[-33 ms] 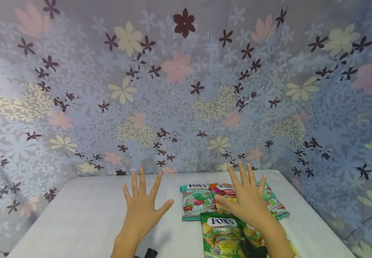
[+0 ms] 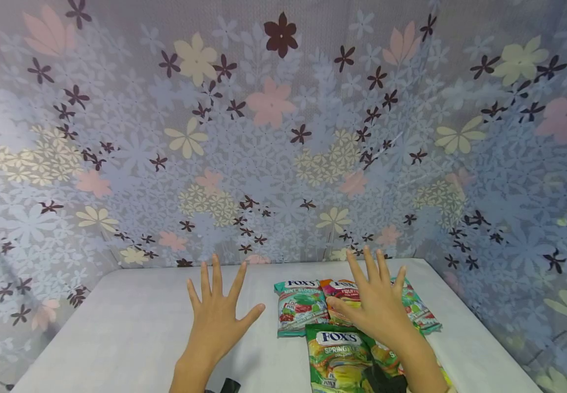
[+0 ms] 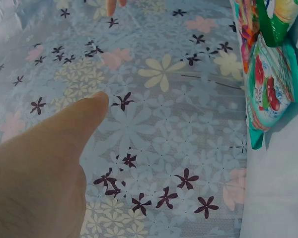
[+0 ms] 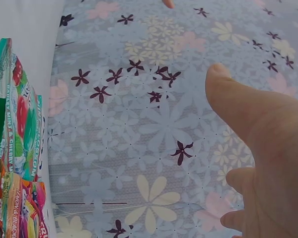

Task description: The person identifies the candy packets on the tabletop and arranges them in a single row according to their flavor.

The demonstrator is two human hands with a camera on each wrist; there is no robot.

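Note:
In the head view my left hand [image 2: 217, 322] is held over the white table with fingers spread and nothing in it. My right hand [image 2: 379, 305], fingers also spread and holding nothing, overlaps a group of candy bags. A teal Fox's mint candy bag [image 2: 302, 311] lies between the two hands. Beside it an orange-red Fox's fruit candy bag [image 2: 340, 292] is partly covered by the right hand. Nearer the front lies a green Fox's candy bag [image 2: 335, 360]. Behind the right hand another teal candy bag [image 2: 423, 314] shows. More green packaging is mostly hidden under the right forearm.
The white tabletop [image 2: 106, 327] extends to the left of the hands. A floral-patterned cloth [image 2: 273, 164] hangs along the back and both sides. Black straps or mounts [image 2: 230, 386] show at the wrists.

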